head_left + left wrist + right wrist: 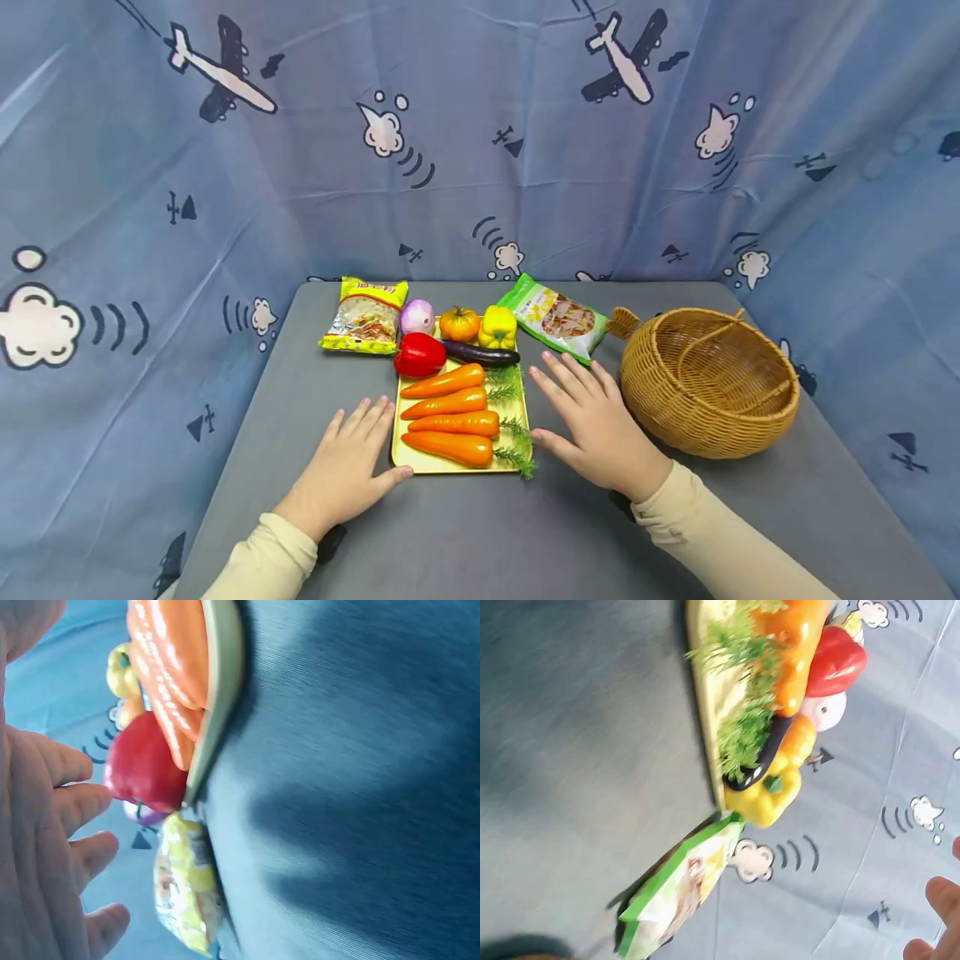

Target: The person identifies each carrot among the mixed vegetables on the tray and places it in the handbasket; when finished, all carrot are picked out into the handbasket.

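A yellow tray (pixel 465 467) carries several orange carrots (pixel 450 448) with green tops. Behind them on it are a red bell pepper (pixel 420 355), a dark eggplant (pixel 480 354), a purple onion (pixel 417 317), an orange pumpkin-like vegetable (pixel 459 324) and a yellow bell pepper (pixel 498 327). My left hand (pixel 347 463) is left of the tray, fingers extended, holding nothing. Right of the tray is my right hand (pixel 592 421), its fingers spread and nothing in its grasp. The left wrist view shows the left fingers (pixel 82 802) apart from the red pepper.
A yellow food packet (pixel 365 317) lies at the back left of the grey table (pixel 480 533). A green and white packet (pixel 557 317) sits behind my right hand. To the right stands a round wicker basket (pixel 697 417) with a handle. A patterned blue curtain (pixel 465 192) surrounds the table.
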Action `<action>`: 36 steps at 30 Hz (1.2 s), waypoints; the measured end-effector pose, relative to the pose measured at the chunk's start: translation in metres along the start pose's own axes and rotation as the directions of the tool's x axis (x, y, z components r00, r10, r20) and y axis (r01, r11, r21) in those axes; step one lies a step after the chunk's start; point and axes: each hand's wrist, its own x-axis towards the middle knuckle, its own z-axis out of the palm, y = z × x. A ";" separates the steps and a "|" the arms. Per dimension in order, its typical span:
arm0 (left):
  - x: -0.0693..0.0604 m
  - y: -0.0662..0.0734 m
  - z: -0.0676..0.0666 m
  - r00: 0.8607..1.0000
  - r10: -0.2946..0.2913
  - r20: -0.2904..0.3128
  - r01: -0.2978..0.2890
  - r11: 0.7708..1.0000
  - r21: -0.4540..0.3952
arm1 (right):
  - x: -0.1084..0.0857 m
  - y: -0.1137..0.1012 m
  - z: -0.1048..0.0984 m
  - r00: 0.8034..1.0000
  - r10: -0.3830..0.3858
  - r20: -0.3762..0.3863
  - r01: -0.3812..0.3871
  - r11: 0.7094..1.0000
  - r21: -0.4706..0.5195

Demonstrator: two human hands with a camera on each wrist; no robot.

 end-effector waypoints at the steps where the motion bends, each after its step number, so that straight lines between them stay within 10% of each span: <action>1: -0.002 -0.002 0.003 1.000 -0.012 0.007 0.012 1.000 0.003 | 0.004 -0.002 0.001 1.000 -0.011 0.004 0.011 1.000 -0.002; 13: -0.008 -0.012 0.028 0.995 -0.063 0.081 0.061 0.998 0.018 | 0.030 -0.030 0.028 0.997 -0.048 0.058 0.047 0.999 0.025; 36: -0.025 0.000 0.035 0.978 -0.138 0.156 0.138 0.990 0.012 | 0.040 -0.053 0.083 0.995 -0.058 0.075 0.064 0.994 -0.091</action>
